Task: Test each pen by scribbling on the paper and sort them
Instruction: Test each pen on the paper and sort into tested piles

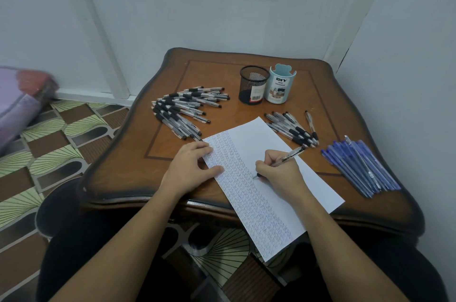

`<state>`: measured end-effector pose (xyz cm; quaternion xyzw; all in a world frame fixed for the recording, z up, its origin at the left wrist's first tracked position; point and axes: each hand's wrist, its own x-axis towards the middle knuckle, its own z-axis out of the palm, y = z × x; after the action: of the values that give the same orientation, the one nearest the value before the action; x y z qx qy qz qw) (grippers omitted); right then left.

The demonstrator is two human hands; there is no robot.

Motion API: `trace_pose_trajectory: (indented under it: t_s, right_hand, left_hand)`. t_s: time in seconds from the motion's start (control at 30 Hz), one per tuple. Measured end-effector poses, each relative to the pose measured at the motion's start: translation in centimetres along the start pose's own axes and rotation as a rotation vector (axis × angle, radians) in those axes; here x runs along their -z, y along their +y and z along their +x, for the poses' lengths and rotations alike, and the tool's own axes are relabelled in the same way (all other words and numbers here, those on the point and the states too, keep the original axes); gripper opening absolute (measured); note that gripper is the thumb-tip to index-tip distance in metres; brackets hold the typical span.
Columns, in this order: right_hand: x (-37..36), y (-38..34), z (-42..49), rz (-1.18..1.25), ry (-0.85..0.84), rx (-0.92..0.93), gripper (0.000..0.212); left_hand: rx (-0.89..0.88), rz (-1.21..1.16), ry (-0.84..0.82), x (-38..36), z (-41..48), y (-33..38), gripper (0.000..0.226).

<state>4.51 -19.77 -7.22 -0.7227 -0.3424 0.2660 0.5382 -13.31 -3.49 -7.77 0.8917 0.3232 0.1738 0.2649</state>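
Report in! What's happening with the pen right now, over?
Left grip flat on paper. Right grip holds pen, tip on paper. Nothing in the way.

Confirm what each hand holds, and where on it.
Right hand grips a pen low on its barrel, near the tip. Left hand holds nothing; it presses the paper.
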Motion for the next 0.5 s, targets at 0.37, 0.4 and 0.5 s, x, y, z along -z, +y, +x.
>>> trace_pose_trajectory:
  t_s: [0.37,0.4,0.5]
  right_hand:
    - [0.27,0.14,0.08,0.006,0.037,0.003,0.038]
    - [0.33,0.13,0.07,0.01,0.04,-0.001,0.039]
    - [0.3,0.16,0.12,-0.011,0.028,0.005,0.041]
  left_hand:
    - [0.003,-0.007,0.003,0.09,-0.13,0.25,0.066]
    - [0.003,-0.008,0.004,0.09,-0.13,0.29,0.066]
    - [0.004,-0.007,0.005,0.12,-0.15,0.25,0.065]
